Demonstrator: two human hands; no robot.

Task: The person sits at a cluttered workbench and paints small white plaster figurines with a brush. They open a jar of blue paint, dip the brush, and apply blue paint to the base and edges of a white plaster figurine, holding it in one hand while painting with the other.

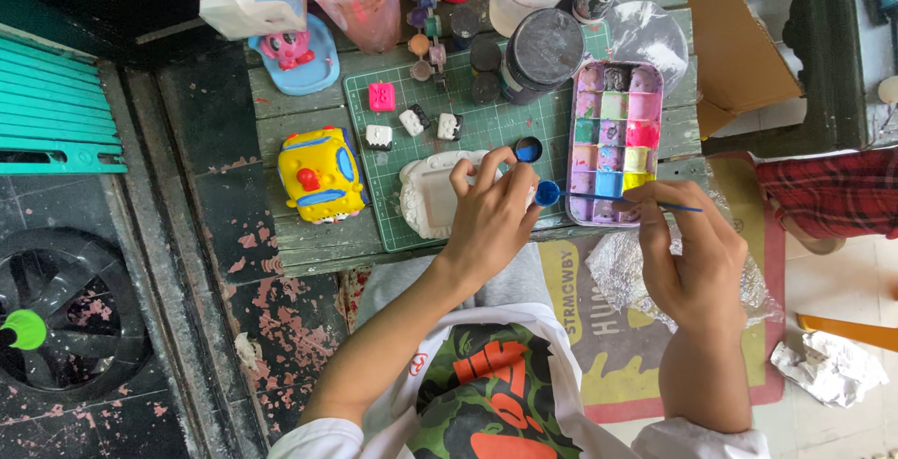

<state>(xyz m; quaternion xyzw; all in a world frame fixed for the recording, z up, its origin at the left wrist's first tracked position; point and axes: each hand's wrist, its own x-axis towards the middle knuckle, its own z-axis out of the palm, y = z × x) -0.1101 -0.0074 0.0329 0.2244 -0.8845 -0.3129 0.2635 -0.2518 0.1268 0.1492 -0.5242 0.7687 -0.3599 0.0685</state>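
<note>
Head view: looking down on a worn wooden bench with a green mat (486,131) on it, the person's knees below its near edge.
Left hand (488,211): fingers curled round a small blue paint pot (547,193) at the near edge of the mat, partly covering a white plaster tray (428,195); the pot's lid (528,149) lies open just beyond the fingertips.
Right hand (687,253): closed in a pinch on a thin blue brush (645,202), its tip at the mouth of the pot.
Tray: on the mat's near-left part – bare white wherever it shows, no colour on it that I can see.
Palette (615,141): at the mat's right edge, its wells already filled with pinks, greens, blues and yellow.
Done, by the look of it: a yellow toy car (321,174) off the mat's left edge and a pink figure (285,47) on a blue dish at the far left are fully coloured; a pink cube (381,96) too.
Left: three small white pieces (412,124) in a row beyond the tray carry only dark marks – the tray itself seems unstarted, with paint just being loaded.
Far edge: jars, a dark-lidded tub (538,55) and a strip of small pots (426,24).
</note>
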